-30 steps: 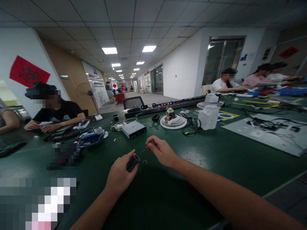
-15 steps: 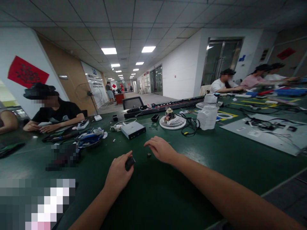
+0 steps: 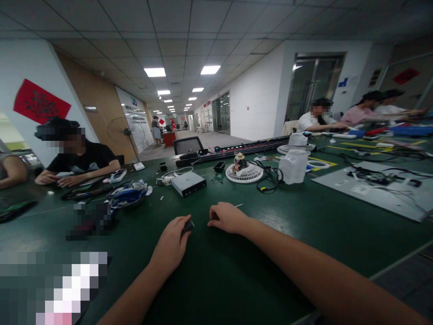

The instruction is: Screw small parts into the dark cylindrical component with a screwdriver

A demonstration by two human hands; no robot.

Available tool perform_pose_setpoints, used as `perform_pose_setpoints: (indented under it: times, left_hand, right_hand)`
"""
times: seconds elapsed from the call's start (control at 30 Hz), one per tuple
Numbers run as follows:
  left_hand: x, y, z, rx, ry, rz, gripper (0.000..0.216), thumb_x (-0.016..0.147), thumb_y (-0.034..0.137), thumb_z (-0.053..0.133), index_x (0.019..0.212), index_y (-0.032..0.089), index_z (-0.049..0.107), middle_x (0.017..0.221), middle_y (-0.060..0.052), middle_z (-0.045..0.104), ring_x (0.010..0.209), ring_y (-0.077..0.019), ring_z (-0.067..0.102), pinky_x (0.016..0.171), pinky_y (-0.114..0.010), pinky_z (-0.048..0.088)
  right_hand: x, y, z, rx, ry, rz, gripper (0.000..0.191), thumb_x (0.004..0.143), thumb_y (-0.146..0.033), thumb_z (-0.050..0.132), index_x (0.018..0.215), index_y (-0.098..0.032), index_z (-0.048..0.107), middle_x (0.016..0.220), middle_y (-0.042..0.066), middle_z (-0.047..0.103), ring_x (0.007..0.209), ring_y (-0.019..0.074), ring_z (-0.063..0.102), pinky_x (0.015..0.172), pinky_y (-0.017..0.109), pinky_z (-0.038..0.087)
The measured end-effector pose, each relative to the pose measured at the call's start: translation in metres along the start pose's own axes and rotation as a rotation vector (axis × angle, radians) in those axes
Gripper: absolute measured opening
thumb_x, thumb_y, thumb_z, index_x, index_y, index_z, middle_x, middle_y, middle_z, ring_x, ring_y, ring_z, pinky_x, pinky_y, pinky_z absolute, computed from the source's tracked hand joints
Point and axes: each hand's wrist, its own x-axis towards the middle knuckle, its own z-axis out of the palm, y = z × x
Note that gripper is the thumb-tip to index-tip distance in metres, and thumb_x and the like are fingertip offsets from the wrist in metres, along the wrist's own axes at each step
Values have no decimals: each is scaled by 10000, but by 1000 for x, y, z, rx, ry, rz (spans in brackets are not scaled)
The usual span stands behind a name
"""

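**Bench Tally: Hands, Parts, Fittings, People**

Bare hands, two: left hand [image 3: 169,241], one; right hand [image 3: 230,217], one. Short dark cylinder [image 3: 188,225], one. Thin pale shaft [image 3: 239,205], one. Optical disc drive [image 3: 188,182], one. Round white grilles [image 3: 251,175], two. White plastic housings [image 3: 292,167], two. Open black box [image 3: 219,167], one. White ring [image 3: 321,164], one. Grey panel [image 3: 375,205], one. Green worktable [image 3: 216,280], one. Seated co-workers [image 3: 93,155], five, including one cut off by the frame edge. Mesh-backed chair [image 3: 188,145], one. Pedestal fan [image 3: 127,132], one. Large red paper hangings [image 3: 42,101], two. Nearest ceiling light panels [image 3: 154,72], two; farther panels, too small for a sure count. Cables [image 3: 270,180], tangled, number unclear.
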Motion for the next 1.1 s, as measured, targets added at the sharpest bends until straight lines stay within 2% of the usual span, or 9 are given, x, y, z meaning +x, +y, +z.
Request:
perform_pose_setpoints:
  times: [0.1,0.23,0.4,0.57,0.77,0.9,1.1]
  left_hand:
    - [0,3,-1,-3,-11,-24,402,914,205,500,1310,213,564,1212,-89,663,1083,-250,646,933,-425,529]
    - [0,4,-1,-5,-24,-24,420,944,251,478,1362,255,518,1181,-73,681,1031,-240,672,874,-394,553]
    - [-1,3,-2,-9,-50,-34,430,929,265,528,1359,266,523,1230,-63,679,1098,-247,652,924,-410,533]
    - [-3,6,-3,-14,-64,59,420,891,234,589,1309,264,554,1112,-48,714,973,-234,674,853,-390,552]
    - [-4,9,-4,-24,-50,119,426,890,236,592,1313,244,540,1122,-55,708,982,-224,666,861,-384,553]
    - [-4,8,-4,-19,-2,162,417,885,226,592,1300,242,551,1102,-52,714,977,-225,673,856,-388,562]
    - [-4,6,-8,-22,31,282,366,859,142,592,1215,226,606,1095,-66,713,984,-224,669,864,-396,557]
  right_hand:
    - [-1,1,-3,62,-55,44,192,753,-354,780,792,-190,689,752,38,667,667,179,599,577,272,414]
    - [-3,-6,-7,202,47,-7,143,817,-313,728,856,-179,699,813,35,683,737,167,619,643,270,438]
    - [-8,-20,-11,294,172,-132,77,868,-219,671,926,-177,699,844,31,667,764,150,597,709,276,451]
    - [-12,-27,-10,259,219,-330,48,856,-196,696,901,-182,701,869,29,695,875,180,586,806,306,444]
    - [-12,-31,-7,255,278,-414,31,828,-185,729,837,-171,702,843,34,679,844,178,577,783,306,442]
    - [-13,-34,-6,303,302,-372,29,811,-203,745,809,-191,719,820,22,666,833,169,575,764,296,443]
    - [-14,-34,-5,359,283,-141,141,704,-205,806,774,-177,687,779,12,663,801,165,582,691,272,433]
